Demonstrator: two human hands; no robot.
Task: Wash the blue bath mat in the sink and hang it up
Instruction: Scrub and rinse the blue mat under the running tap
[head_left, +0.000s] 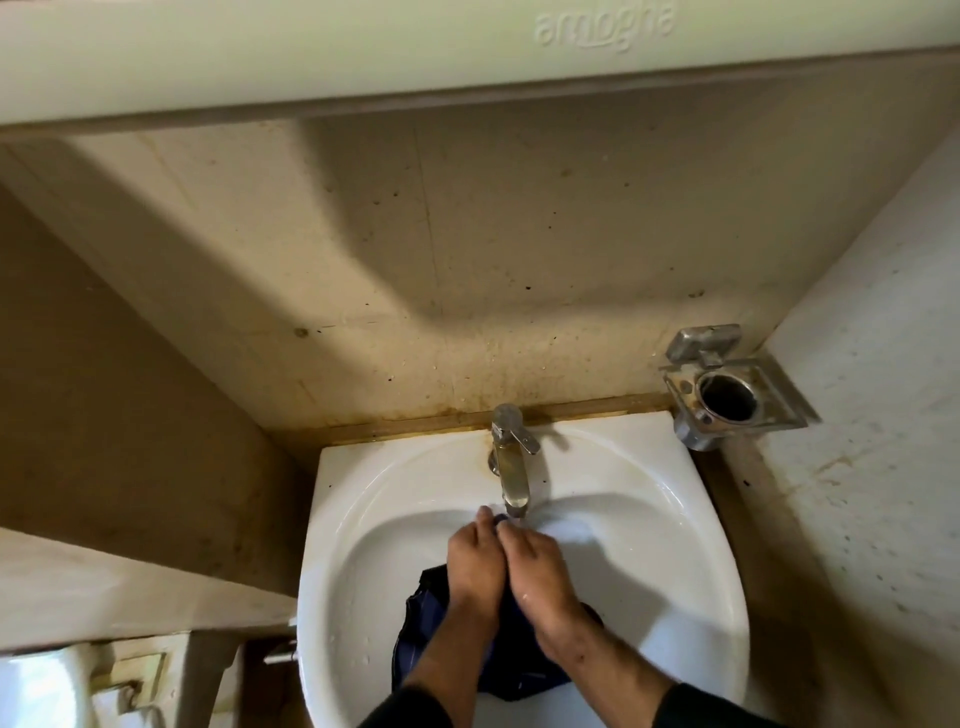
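Observation:
The dark blue bath mat (421, 629) lies bunched in the bowl of the white sink (670, 551), mostly hidden under my forearms. My left hand (475, 564) and my right hand (540, 569) sit side by side over it, fingers curled round a raised fold of the mat. That fold is held up just below the spout of the chrome tap (510, 462). A thin stream of water seems to run from the spout onto the fold.
A metal soap and tumbler holder (727, 387) is fixed to the wall at the right of the sink. A pale cabinet underside (363, 57) overhangs above. Stained beige walls close in on the left and right. A white fixture (36, 691) shows at the bottom left.

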